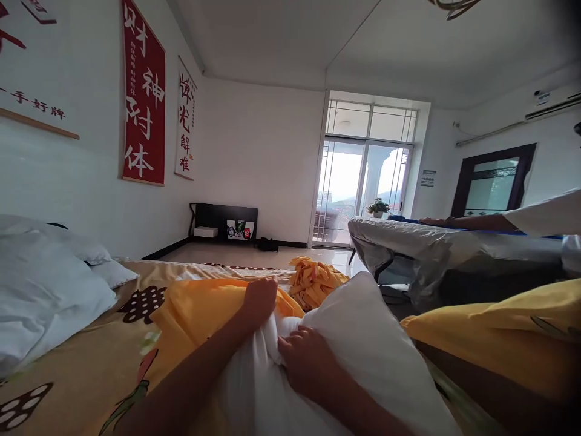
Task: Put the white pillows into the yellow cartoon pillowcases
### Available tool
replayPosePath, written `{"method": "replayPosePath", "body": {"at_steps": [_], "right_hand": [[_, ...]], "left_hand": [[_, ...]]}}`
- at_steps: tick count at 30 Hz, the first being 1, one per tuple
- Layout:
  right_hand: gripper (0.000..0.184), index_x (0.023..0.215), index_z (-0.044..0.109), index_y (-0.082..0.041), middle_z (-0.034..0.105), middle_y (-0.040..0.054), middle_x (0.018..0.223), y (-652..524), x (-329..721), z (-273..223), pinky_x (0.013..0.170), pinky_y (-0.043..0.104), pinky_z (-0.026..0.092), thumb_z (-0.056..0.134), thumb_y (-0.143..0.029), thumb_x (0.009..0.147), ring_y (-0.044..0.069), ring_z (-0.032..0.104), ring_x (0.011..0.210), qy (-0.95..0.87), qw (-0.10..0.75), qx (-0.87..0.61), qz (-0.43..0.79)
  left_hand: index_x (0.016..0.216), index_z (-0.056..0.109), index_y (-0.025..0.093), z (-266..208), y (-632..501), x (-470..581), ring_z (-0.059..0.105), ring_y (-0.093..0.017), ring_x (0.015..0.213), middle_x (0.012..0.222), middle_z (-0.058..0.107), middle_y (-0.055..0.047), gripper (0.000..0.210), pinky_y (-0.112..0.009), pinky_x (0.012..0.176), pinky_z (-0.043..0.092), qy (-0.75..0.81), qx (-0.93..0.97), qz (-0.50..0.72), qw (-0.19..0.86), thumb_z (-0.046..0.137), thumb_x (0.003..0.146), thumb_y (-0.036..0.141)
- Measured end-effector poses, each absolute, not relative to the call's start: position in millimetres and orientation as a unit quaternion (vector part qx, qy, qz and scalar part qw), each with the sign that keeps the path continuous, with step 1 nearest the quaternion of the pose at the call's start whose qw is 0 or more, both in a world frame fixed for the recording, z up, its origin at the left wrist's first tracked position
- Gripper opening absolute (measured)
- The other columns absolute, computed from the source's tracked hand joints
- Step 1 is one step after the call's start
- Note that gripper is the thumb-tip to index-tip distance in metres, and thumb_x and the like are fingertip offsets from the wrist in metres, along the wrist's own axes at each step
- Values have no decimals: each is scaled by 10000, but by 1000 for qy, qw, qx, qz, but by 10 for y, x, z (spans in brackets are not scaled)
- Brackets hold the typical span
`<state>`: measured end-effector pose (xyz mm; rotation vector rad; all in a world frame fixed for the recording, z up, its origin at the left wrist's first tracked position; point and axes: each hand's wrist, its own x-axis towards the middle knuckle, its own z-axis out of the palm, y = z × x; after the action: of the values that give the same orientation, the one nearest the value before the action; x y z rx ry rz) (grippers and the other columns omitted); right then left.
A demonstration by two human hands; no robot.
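Observation:
A white pillow [358,339] lies in front of me, its soft cover bunched into folds between my two hands. My left hand [261,303] is closed in a fist at the top of a white fold, beside a yellow cloth [200,303] that looks like a pillowcase. Whether that fist also grips the yellow cloth cannot be made out. Lower and to the right, my right hand [308,360] presses into the pillow with its fingers curled on the white fabric. Just beyond the hands sits a crumpled heap of yellow cloths [315,281].
White pillows [45,290] are piled at the left on a patterned bedsheet [72,363]. More yellow printed cloth [508,315] lies at the right. Behind it stands a plastic-covered table [399,233], with another person's arm [481,223] over it. A low black stand [213,218] is by the far wall.

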<state>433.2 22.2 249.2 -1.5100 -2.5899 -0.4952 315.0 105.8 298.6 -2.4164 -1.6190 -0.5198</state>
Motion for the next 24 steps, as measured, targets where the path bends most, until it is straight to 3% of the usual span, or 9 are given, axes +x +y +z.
{"method": "replayPosePath", "body": {"at_steps": [6, 11, 16, 18, 20, 22, 24], "right_hand": [[295, 961, 695, -169, 695, 119, 1036, 488, 4388, 2262, 898, 342, 421, 417, -131, 869, 220, 601, 1006, -839, 156, -499, -148], [329, 1142, 651, -237, 675, 68, 1110, 432, 4799, 2188, 914, 366, 419, 519, -176, 846, 227, 582, 1037, -832, 189, -513, -93], [387, 1214, 621, -295, 621, 60, 1154, 112, 5100, 3026, 947, 360, 432, 538, -395, 849, 229, 564, 1069, -824, 306, -476, -21], [460, 1275, 576, -273, 591, 79, 1222, 187, 5124, 3392, 977, 391, 414, 491, -461, 864, 247, 544, 1117, -791, 367, -488, -46], [569, 1324, 529, -229, 593, 107, 1234, 364, 5061, 3543, 995, 436, 390, 532, -503, 825, 278, 535, 1129, -770, 372, -514, -70], [539, 1216, 612, -197, 658, 105, 1109, 537, 4941, 3433, 926, 405, 436, 576, -521, 787, 270, 590, 1016, -788, 319, -526, -19], [404, 945, 708, -188, 701, 62, 890, 631, 4837, 3166, 763, 311, 486, 535, -529, 815, 212, 629, 816, -803, 290, -518, 53]], "left_hand": [[1024, 609, 194, 2831, 781, 3543, 665, -234, 857, 913, 698, -87, 247, -328, 722, 495, -483, -854, -176, 78, 423, 862, 177], [1015, 612, 174, 2589, 652, 3307, 680, -258, 824, 882, 712, -114, 284, -338, 680, 488, -494, -854, -154, 61, 383, 850, 144], [969, 583, 212, 2843, 427, 3277, 674, -250, 831, 878, 712, -79, 204, -316, 660, 457, -512, -833, -205, 38, 414, 857, 239], [965, 575, 220, 2949, 247, 3452, 669, -251, 811, 872, 708, -76, 190, -319, 647, 447, -500, -835, -228, 20, 425, 858, 269], [996, 562, 222, 2955, 64, 3673, 659, -249, 772, 877, 700, -76, 198, -330, 631, 449, -452, -859, -239, 20, 431, 860, 285], [1020, 555, 205, 2842, -79, 3813, 643, -254, 765, 898, 688, -88, 212, -351, 629, 464, -378, -893, -238, 52, 444, 851, 266], [1055, 563, 175, 2659, -156, 3736, 625, -263, 825, 950, 672, -114, 254, -374, 682, 488, -286, -925, -229, 99, 470, 825, 232]]}}
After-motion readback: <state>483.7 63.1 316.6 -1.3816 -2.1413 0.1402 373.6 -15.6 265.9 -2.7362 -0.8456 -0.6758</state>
